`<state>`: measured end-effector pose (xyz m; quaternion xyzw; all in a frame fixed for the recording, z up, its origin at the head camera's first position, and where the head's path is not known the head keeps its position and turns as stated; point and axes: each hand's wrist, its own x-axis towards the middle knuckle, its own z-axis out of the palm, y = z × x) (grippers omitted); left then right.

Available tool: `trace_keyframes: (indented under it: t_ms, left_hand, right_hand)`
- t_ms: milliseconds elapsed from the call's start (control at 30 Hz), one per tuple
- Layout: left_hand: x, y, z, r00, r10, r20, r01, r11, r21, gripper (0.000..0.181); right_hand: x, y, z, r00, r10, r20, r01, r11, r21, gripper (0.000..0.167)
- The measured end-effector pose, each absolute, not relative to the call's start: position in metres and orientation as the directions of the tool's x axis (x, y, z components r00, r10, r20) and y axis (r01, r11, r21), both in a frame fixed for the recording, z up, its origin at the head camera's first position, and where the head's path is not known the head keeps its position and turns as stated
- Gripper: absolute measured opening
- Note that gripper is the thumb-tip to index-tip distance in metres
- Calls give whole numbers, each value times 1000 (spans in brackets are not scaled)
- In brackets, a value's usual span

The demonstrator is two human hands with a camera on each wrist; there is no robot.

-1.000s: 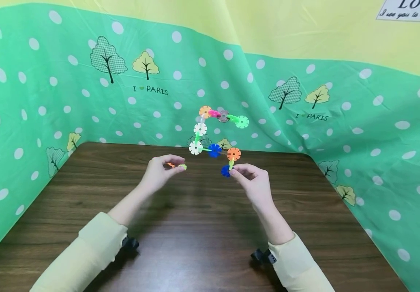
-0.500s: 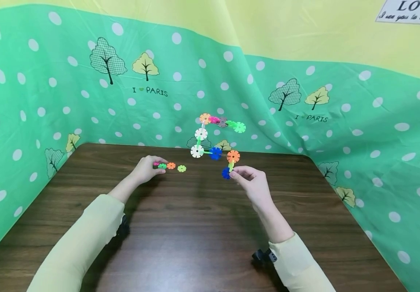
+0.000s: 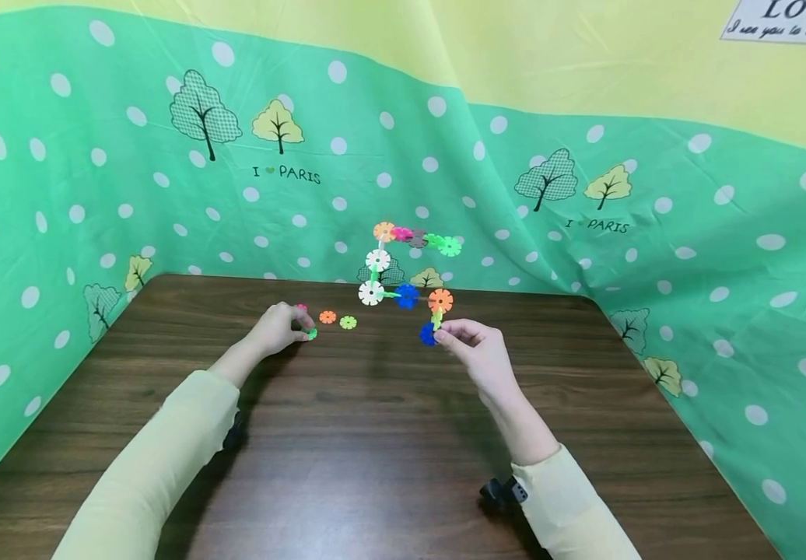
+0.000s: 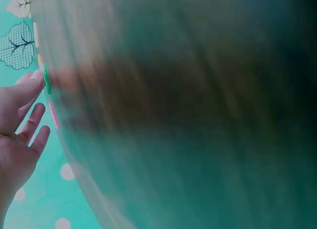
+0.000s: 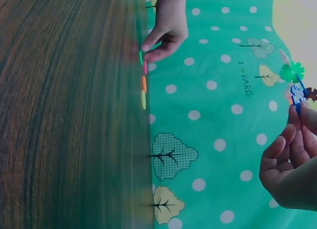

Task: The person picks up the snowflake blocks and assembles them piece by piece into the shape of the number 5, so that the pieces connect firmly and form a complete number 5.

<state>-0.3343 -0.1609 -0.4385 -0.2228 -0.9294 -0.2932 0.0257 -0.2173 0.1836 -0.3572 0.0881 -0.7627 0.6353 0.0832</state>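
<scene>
In the head view, my right hand (image 3: 490,362) pinches the lower end of a chain of interlocking plastic snowflake discs, by a blue disc (image 3: 428,334). The chain hangs in the air above the table, bending up past an orange disc (image 3: 441,301) and white discs (image 3: 371,292) to a green disc (image 3: 450,246) at its far end. My left hand (image 3: 278,330) is low at the table, thumb and fingertips on a small green snowflake disc (image 3: 312,334). The left wrist view shows that green disc (image 4: 47,79) at the fingertips.
On the dark wooden table (image 3: 347,451) lie an orange disc (image 3: 327,317), a yellow-green disc (image 3: 348,322) and a pink disc (image 3: 302,309) partly behind the left fingers. A green dotted cloth (image 3: 347,155) hangs behind the table.
My left hand has moved left from the orange and yellow-green discs, and the green disc has come out of the row toward me. The held chain has sunk slightly and shifted left.
</scene>
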Motion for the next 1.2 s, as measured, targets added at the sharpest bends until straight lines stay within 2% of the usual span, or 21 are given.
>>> trace_keyframes:
  t_ms: [267,400,733,1000,1200]
  left_hand:
    - [-332,-160,-436,-911,391,129,406,806,430,24]
    - [-331,-159,-436,-920,380,100,384,816,432,23]
    - [-325,-156,-428,-934,351,68,330,773,542,22]
    - [-308,-138,-409,-928,321,187,360,649,670,9]
    - [-283,-121,-393,-945,285,162,294,518,803,12]
  right_hand:
    - [-217,181,-357,-973,-42,229,-232,154,-960,27]
    - [-217,180,-358,-971,-41,237,-240,153,-958,26]
    - [-218,180,-359,-969,-35,244,-247,161,-956,25]
    - [-218,179,-360,-967,-27,253,-254,162,-954,23]
    - [-219,179,-361,-965,-24,261,-261,173,-950,20]
